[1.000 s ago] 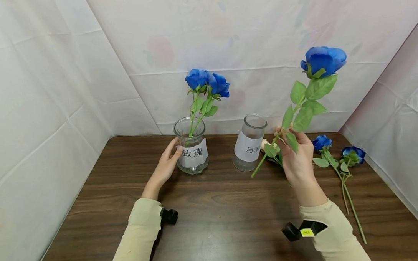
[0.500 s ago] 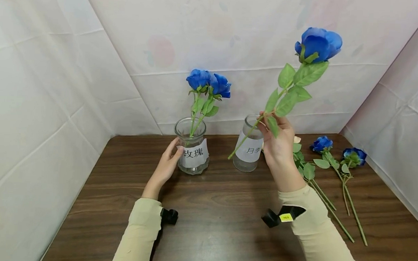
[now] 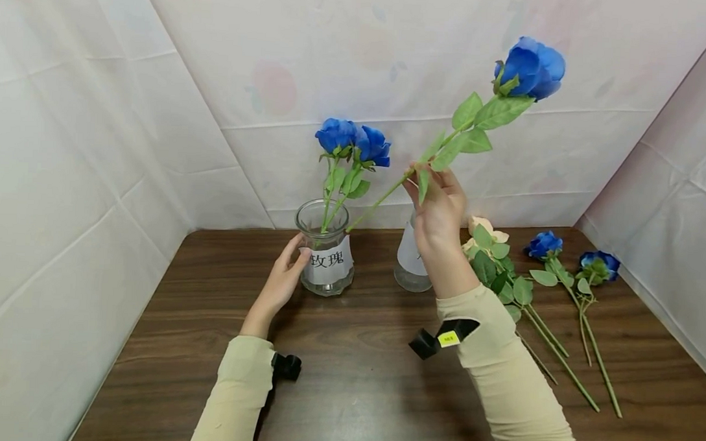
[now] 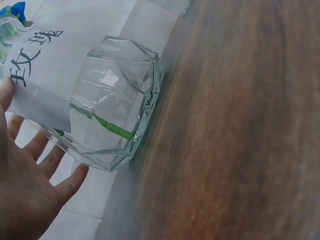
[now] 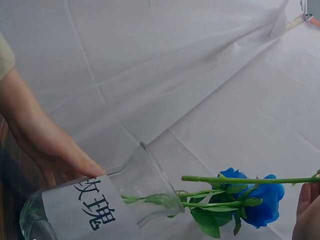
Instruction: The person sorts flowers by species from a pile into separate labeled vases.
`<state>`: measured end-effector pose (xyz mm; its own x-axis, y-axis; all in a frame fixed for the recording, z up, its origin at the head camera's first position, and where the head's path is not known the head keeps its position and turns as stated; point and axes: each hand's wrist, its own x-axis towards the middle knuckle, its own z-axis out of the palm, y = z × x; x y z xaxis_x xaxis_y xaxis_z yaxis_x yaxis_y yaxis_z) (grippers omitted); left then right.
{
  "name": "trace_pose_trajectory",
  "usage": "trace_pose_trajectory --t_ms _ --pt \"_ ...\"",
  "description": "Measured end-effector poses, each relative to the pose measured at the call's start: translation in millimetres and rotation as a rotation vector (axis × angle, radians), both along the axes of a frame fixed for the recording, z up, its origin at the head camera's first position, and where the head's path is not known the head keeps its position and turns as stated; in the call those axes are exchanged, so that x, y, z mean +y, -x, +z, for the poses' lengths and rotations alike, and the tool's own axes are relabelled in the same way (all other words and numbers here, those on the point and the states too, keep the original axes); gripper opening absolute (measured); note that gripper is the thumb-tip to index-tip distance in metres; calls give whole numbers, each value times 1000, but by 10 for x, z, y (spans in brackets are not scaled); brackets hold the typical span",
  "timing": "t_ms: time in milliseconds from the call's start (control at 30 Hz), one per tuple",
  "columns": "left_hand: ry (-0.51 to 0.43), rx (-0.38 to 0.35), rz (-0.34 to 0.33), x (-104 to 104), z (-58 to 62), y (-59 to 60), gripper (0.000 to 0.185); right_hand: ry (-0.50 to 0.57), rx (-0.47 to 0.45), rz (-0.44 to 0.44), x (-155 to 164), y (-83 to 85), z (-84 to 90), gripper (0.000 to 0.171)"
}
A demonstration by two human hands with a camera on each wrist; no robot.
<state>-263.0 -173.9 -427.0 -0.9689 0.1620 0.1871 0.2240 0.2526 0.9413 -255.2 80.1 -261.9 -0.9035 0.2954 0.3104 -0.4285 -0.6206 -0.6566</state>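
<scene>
My left hand holds the left side of a wide-mouthed glass vase, thumb at its white paper label and fingers behind. Two blue roses stand in this vase; a green stem end shows through the glass in the left wrist view. My right hand pinches the stem of another blue rose between thumb and fingers. That rose slants, bloom up to the right. In the right wrist view its cut stem end is just outside the vase mouth, apart from the glass.
A second, narrower labelled glass vase stands behind my right hand, partly hidden. To the right lie cream-coloured flowers with green leaves and two blue flowers on long stems. White cloth hangs behind the wooden table.
My right hand has carried the blue rose leftward and up, past the narrower vase, bringing its stem end near the left vase's rim. The left hand stays on its vase.
</scene>
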Motion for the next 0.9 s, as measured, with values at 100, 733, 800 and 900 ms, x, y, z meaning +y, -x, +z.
trace_pose_trajectory --t_ms 100,733,800,900 --pt "2 3 2 0 -6 2 61 -20 3 -7 -70 44 -1 22" --pt "10 -16 8 -19 -32 -3 60 -174 -65 -24 -674 218 -576 22" --pt "9 -15 5 -17 -31 3 60 -212 -52 -38 -699 226 -632 17" --pt "9 -7 4 -11 -23 12 60 -261 -41 -67 -722 229 -685 6"
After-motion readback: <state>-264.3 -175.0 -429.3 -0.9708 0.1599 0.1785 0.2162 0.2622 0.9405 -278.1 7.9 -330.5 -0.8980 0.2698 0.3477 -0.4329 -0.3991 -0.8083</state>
